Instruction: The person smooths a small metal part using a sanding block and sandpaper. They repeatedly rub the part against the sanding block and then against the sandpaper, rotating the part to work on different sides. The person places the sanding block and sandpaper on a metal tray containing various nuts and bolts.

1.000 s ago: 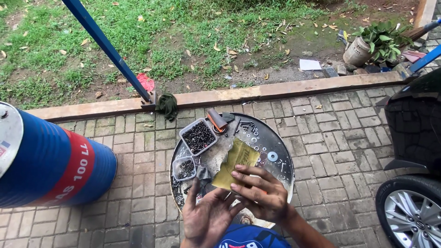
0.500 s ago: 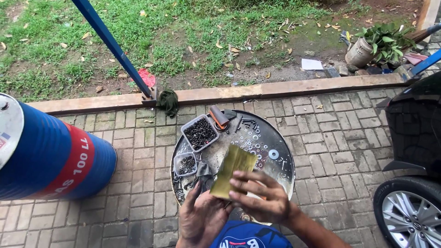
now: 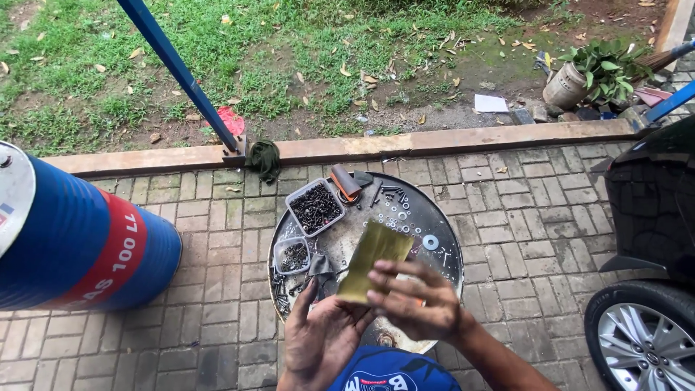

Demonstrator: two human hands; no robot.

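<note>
Brass-coloured flat strip [image 3: 373,262] is pinched from both sides, left hand [image 3: 322,340] under its near end, right hand [image 3: 416,300] pressing fingers on top, above the round drum lid [image 3: 441,217]. Its long axis runs near-left to far-right, pointing towards the washers [image 3: 430,242]. Looks like an inspecting or wiping step; next calls for a steady grip.

Round drum top [image 3: 434,217] bearing screw trays [image 3: 316,207], probably washers [image 3: 430,242]
</note>
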